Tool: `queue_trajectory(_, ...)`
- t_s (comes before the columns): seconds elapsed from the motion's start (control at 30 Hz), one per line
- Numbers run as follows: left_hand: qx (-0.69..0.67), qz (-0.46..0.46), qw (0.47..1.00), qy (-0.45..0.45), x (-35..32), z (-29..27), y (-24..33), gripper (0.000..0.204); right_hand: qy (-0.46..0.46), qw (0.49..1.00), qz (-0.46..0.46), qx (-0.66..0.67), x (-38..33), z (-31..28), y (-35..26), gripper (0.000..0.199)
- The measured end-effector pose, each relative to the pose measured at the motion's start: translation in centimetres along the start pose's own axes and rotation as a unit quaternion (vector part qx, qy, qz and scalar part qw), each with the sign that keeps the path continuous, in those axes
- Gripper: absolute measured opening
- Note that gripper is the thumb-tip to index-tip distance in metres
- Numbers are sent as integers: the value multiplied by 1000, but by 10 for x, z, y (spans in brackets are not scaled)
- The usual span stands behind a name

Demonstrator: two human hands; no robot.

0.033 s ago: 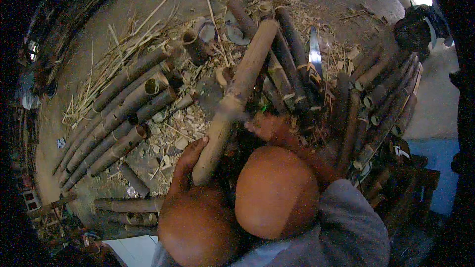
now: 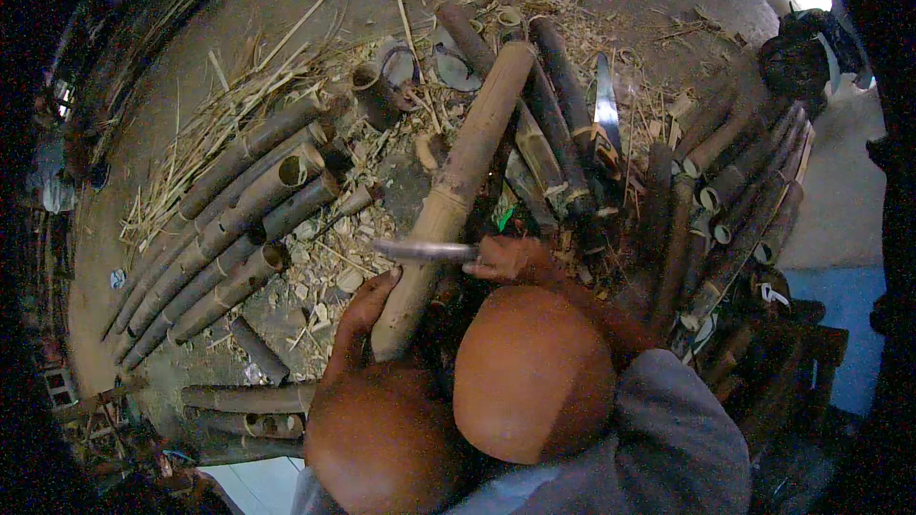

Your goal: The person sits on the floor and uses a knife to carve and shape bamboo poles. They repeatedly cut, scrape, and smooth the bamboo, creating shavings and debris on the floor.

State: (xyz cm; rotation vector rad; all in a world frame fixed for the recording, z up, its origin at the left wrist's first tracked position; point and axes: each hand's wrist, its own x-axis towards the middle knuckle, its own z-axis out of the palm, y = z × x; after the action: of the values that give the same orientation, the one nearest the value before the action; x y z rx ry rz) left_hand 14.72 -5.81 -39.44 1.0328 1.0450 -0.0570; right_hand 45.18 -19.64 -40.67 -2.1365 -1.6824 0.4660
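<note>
A thick bamboo pole [image 2: 469, 154] slants from between my bent knees up toward the far middle, its far end against other bamboo pieces. My left hand [image 2: 361, 313] grips the pole's left side close to its near end, with the thumb along the surface. My right hand [image 2: 513, 258] is closed on the handle of a knife [image 2: 426, 251], right of the pole. Its metal blade lies crosswise over the pole, just above my left thumb. Whether the edge touches the bamboo I cannot tell.
Bamboo lengths [image 2: 243, 205] are stacked at left, with more [image 2: 735, 205] at right. A saw [image 2: 606, 105] lies beyond the pole. Pale chips [image 2: 348, 253] litter the floor, and thin strips [image 2: 215, 133] lie at far left. A dark bag [image 2: 797, 55] sits at far right.
The knife has come down along the pole toward me, from around the bamboo's joint to just above my left thumb. My left hand and the pole are almost unmoved.
</note>
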Motion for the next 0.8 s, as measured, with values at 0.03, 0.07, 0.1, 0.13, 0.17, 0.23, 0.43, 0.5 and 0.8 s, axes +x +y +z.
queue_trajectory(0.03, 30, -3, 999, 13, 0, 0, -1, 77, -2, 1000, -12, -13, 0, -2, -3, 58)
queue_trajectory(0.07, 59, -6, 998, 28, 0, 0, -1, 78, 22, 996, 79, 14, 3, -5, -3, 57)
queue_trajectory(0.1, 87, -8, 995, 43, -2, 0, -2, 79, 77, 981, 166, 58, 3, -6, -5, 56)
queue_trajectory(0.13, 83, -35, 995, 49, -1, 1, 0, 79, 137, 947, 232, 172, 5, -9, -6, 55)
queue_trajectory(0.17, 82, -65, 993, 51, -2, 1, 1, 79, -9, 973, 202, 114, 4, -9, -8, 57)
queue_trajectory(0.23, 73, -76, 994, 41, 4, 4, 8, 80, -164, 985, 55, 17, 4, -7, -11, 62)
queue_trajectory(0.43, 49, -86, 995, 14, 14, 12, 7, 85, -124, 987, 98, -40, -1, 18, -13, 67)
queue_trajectory(0.5, 44, -76, 996, 13, 21, 8, 2, 86, -87, 992, 64, -71, 1, 22, -4, 66)
queue_trajectory(0.8, 128, 5, 987, 102, 26, 8, -14, 84, -133, 977, 26, -168, 7, 19, 43, 35)
